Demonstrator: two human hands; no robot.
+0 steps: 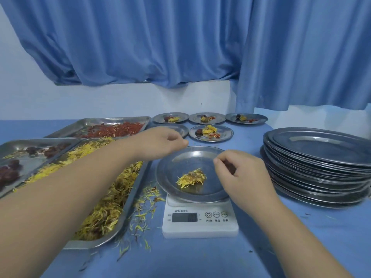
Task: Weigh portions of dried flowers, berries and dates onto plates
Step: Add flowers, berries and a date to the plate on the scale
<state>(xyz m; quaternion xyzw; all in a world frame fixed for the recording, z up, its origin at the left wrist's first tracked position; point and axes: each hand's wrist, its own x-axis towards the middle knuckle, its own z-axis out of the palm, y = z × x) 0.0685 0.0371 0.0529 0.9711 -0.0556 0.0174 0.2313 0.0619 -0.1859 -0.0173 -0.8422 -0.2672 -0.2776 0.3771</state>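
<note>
A steel plate (180,163) sits on a white kitchen scale (200,217), and one dried yellow flower (191,177) lies in it. My right hand (243,175) hovers over the plate's right side, its fingers curled round a dark red date (229,167). My left hand (160,143) is at the plate's far left rim with curled fingers and fingertips together; I see nothing between them. To the left are the flower tray (112,197), the berry tray (120,129) and the date tray (30,157).
Several filled plates (210,133) stand at the back, and another plate (178,129) is partly hidden by my left hand. A tall stack of plates (321,161) stands at the right. Loose petals (144,209) litter the blue table by the scale.
</note>
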